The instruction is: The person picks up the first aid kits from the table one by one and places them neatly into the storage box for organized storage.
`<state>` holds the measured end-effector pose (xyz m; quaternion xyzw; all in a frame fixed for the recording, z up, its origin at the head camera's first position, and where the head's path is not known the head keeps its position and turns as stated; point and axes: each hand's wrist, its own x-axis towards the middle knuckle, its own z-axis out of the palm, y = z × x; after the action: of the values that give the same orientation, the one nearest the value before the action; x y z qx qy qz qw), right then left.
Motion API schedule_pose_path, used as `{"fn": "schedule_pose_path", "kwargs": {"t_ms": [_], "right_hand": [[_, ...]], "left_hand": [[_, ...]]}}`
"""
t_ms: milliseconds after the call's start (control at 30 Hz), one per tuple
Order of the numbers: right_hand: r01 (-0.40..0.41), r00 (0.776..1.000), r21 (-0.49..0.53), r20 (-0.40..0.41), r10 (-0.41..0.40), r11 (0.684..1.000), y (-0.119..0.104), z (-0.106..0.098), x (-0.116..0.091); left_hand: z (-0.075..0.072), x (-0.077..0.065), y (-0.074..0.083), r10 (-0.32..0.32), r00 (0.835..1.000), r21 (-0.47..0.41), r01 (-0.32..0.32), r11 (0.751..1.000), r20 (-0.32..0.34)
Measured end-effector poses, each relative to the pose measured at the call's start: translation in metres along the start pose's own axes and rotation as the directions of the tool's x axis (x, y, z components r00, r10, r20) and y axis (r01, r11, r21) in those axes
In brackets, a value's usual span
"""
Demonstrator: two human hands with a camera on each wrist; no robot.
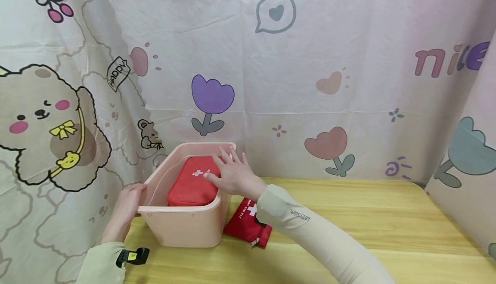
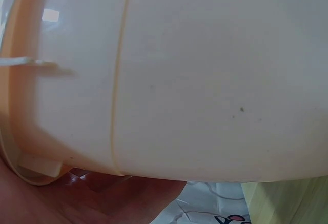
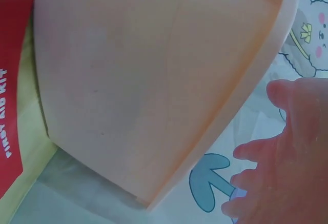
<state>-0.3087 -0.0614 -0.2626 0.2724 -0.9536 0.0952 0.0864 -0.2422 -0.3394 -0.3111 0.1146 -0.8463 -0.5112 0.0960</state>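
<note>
Printed curtain (image 1: 348, 60) hangs behind and on both sides, boxing in the wooden counter (image 1: 368, 215). Counter's right half is bare wood, open room there; the left end is crowded right up to the curtain. Pink plastic bin (image 1: 182, 228) sits at the counter's left end, near the front edge, back rim close to the curtain. Red first aid pouch (image 1: 191, 187) lies inside the bin. Second red first aid pouch (image 1: 246, 226) lies flat on the counter, just beside the bin's right wall, partly under my right sleeve. My right hand (image 1: 232, 174) is over the bin's right rim, fingers spread wide and straight, fingertips on the pouch inside. My left hand (image 1: 125, 208) grips the bin's left rim, fingers curled over the edge
</note>
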Motion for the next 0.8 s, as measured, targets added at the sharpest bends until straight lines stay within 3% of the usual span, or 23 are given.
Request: {"fn": "schedule_pose_path", "kwargs": {"t_ms": [567, 800], "right_hand": [[0.007, 0.999, 0.004, -0.049, -0.007, 1.000, 0.033, -0.006, -0.022], [-0.036, 0.999, -0.006, -0.021, 0.036, 0.999, 0.051, 0.001, -0.032]], "left_hand": [[-0.002, 0.002, -0.001, 0.015, 1.000, 0.026, -0.015, 1.000, -0.007], [-0.001, 0.002, -0.002, 0.013, 1.000, 0.024, -0.013, 1.000, -0.001]]}}
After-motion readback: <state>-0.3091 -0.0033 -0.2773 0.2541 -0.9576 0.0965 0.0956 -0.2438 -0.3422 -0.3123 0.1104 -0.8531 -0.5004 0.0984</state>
